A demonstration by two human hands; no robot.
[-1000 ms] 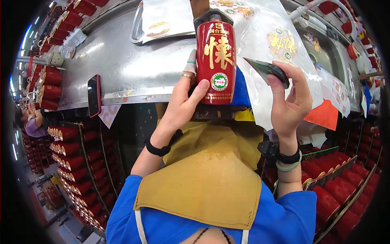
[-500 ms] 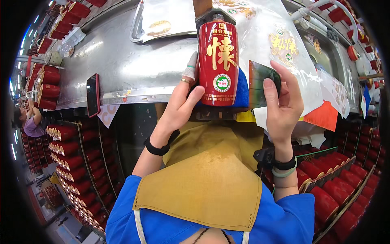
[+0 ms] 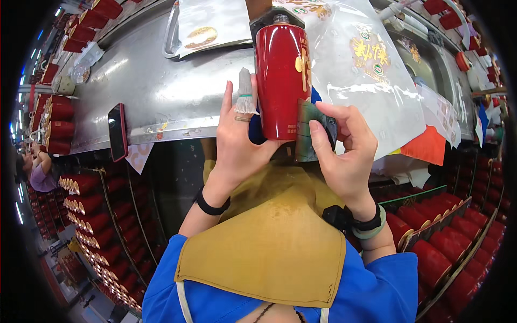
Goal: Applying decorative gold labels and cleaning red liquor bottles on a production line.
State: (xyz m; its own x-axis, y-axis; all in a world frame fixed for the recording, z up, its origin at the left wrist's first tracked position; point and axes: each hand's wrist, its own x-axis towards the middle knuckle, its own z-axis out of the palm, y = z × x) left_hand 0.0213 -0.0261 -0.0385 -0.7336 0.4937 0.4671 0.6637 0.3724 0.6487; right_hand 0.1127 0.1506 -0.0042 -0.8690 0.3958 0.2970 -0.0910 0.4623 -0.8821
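Observation:
A red bottle [image 3: 280,81] with gold lettering toward its right side lies with its neck pointing away from me, in a dark holder [image 3: 263,19]. My left hand [image 3: 239,134] is beside its lower left, fingers stretched and spread, thumb reaching to the base. A pale finger cot [image 3: 245,91] covers one finger. My right hand [image 3: 347,148] pinches a flat dark green scraper [image 3: 307,137] between thumb and fingers. Its left edge meets the bottle's lower right side. Blue cloth [image 3: 315,96] shows partly behind the bottle.
The metal worktable [image 3: 156,86] carries a phone [image 3: 117,132] at its front edge and a tray with printed sheets [image 3: 204,24]. Clear film with gold decals [image 3: 371,59] spreads to the right. Racks of red bottles [image 3: 86,215] stand on both sides. Another person [image 3: 42,169] is far left.
The bottle has turned, so its gold lettering has shifted to the right side. My right hand has brought the scraper left to the bottle. My left thumb has moved from its front to its base.

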